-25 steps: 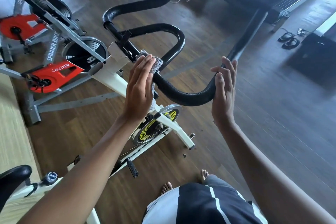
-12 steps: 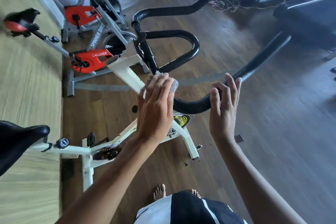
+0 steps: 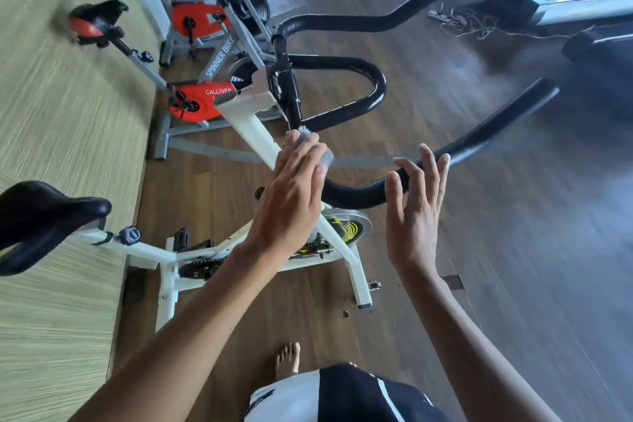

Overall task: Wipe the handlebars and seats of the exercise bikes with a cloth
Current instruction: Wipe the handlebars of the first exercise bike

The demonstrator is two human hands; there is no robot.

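Presses the left grip (image 3: 294,195) flat onto a grey cloth (image 3: 323,154), fingers straight and close together, pinning it against the black handlebar (image 3: 356,195) near the foot of the bar's upright stem, with a tail of cloth showing below the palm. Holds the right grip (image 3: 416,216) at 3 o'clock of the left, fingers straight and slightly spread, laid across the bend of the same bar, thumb alongside it, clamped on nothing.

From that bend, bar end rising toward 2 o'clock. Under the grips, the white frame (image 3: 253,127) and the yellow-marked flywheel (image 3: 352,224). At 9 o'clock, against the picture's left edge, the bike's black seat (image 3: 41,216). At 11 o'clock, two grey bikes, the nearer with a red cover (image 3: 198,103) lettered CALLIVEN. At 1 o'clock, a treadmill (image 3: 565,3), blurred, beside a tangle of cord (image 3: 462,22). At 6 o'clock, a bare foot (image 3: 287,358) on the dark wooden floor (image 3: 513,284).
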